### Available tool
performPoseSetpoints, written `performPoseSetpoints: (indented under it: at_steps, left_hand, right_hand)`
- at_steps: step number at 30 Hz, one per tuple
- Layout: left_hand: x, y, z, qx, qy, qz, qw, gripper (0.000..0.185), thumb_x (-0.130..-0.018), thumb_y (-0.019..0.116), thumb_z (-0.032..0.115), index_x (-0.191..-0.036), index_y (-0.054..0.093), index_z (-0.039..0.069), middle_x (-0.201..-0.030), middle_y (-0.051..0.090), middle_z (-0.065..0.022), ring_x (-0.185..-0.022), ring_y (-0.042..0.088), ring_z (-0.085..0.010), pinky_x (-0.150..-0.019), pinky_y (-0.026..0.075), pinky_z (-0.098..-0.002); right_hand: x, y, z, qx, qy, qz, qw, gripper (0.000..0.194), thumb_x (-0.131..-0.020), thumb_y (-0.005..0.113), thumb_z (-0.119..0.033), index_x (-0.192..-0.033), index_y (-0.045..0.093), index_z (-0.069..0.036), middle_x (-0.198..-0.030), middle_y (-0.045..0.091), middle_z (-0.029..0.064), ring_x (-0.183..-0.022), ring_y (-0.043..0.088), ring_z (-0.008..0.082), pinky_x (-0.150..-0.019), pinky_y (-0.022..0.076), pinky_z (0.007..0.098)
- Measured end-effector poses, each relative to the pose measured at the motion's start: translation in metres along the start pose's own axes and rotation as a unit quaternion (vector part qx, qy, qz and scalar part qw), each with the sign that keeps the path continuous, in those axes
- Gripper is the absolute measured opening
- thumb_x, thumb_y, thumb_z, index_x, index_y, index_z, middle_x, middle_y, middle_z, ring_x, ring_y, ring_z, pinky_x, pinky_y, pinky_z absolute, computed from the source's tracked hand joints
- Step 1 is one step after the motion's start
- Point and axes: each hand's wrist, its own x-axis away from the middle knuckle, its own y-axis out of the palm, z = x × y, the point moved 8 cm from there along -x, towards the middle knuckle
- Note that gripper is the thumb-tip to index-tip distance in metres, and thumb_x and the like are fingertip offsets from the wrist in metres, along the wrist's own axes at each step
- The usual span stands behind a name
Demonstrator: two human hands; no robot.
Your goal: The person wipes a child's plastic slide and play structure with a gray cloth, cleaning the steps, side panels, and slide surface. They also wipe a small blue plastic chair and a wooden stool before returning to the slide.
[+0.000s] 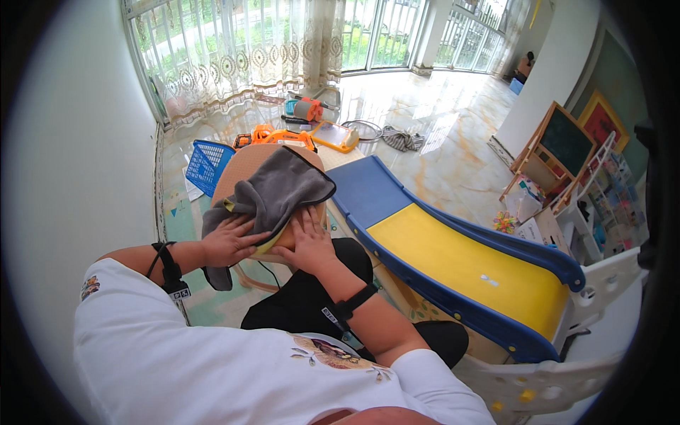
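A grey plush cloth (281, 178) with black edging and a yellow underside lies draped over the peach-coloured top (239, 167) of a small stool or chair. My left hand (229, 244) rests palm down at the cloth's near left part, its fingers spread. Flat by the cloth's near right edge is my right hand (309, 241), fingers apart and pointing away from me. Between the hands, the yellow underside shows along a turned edge. One corner of the cloth hangs down on the left. Most of the seat top is hidden under it.
A blue and yellow slide (451, 249) runs along my right. Behind the seat stand a blue plastic basket (207, 166) and an orange toy excavator (273, 135). A drawing board (334, 136) and striped fabric (402, 139) lie farther back. A white wall (79, 159) borders the left.
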Motion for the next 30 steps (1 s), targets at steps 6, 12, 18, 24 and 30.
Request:
performPoseSetpoints:
  at_steps: [6, 12, 18, 24, 30]
  left_hand:
    - [-0.02, -0.012, 0.011, 0.016, 0.12, -0.047, 0.992, 0.048, -0.098, 0.043, 0.038, -0.145, 0.039, 0.029, -0.151, 0.031, -0.014, -0.139, 0.026, -0.0363, -0.113, 0.018, -0.0481]
    - [-0.056, -0.023, 0.016, -0.041, 0.162, -0.004, 0.986, 0.055, -0.092, 0.051, 0.041, -0.144, 0.041, 0.027, -0.146, 0.038, -0.0128, -0.133, 0.035, -0.0341, -0.112, 0.024, -0.0466]
    - [-0.112, -0.021, 0.01, 0.001, 0.14, 0.038, 0.989, 0.059, -0.093, 0.046, 0.046, -0.148, 0.033, 0.029, -0.149, 0.035, -0.0137, -0.135, 0.032, -0.0362, -0.114, 0.021, -0.0485]
    - [-0.175, -0.023, -0.02, 0.01, 0.043, 0.042, 0.998, 0.057, -0.094, 0.043, 0.048, -0.147, 0.032, 0.032, -0.151, 0.03, -0.0151, -0.138, 0.026, -0.0383, -0.116, 0.017, -0.0485]
    - [-0.205, -0.031, -0.082, 0.027, -0.052, 0.067, 0.996, 0.057, -0.094, 0.043, 0.048, -0.147, 0.034, 0.03, -0.153, 0.029, -0.0153, -0.14, 0.024, -0.0385, -0.116, 0.016, -0.0473]
  right_hand:
    - [0.003, 0.007, 0.012, -0.027, -0.052, 0.031, 0.998, 0.097, -0.077, 0.064, -0.058, -0.146, 0.026, -0.001, -0.153, 0.022, 0.0226, -0.145, 0.013, 0.0341, -0.115, 0.022, 0.0437]
    - [0.008, 0.009, 0.019, -0.045, -0.044, 0.077, 0.995, 0.101, -0.076, 0.065, -0.061, -0.145, 0.026, 0.003, -0.149, 0.027, 0.0259, -0.141, 0.021, 0.0412, -0.115, 0.0219, 0.0441]
    - [0.011, 0.008, 0.025, -0.06, -0.011, 0.117, 0.991, 0.11, -0.073, 0.067, -0.062, -0.141, 0.025, 0.012, -0.143, 0.027, 0.0367, -0.136, 0.026, 0.0493, -0.113, 0.0264, 0.0443]
    - [0.013, 0.0, 0.024, -0.074, -0.019, 0.163, 0.984, 0.115, -0.074, 0.069, -0.059, -0.146, 0.011, 0.01, -0.147, 0.021, 0.0353, -0.136, 0.028, 0.047, -0.111, 0.0302, 0.0427]
    - [0.013, 0.004, 0.025, -0.022, -0.012, 0.134, 0.991, 0.115, -0.075, 0.067, -0.061, -0.149, 0.005, 0.003, -0.146, 0.023, 0.0368, -0.128, 0.041, 0.047, -0.103, 0.0398, 0.042]
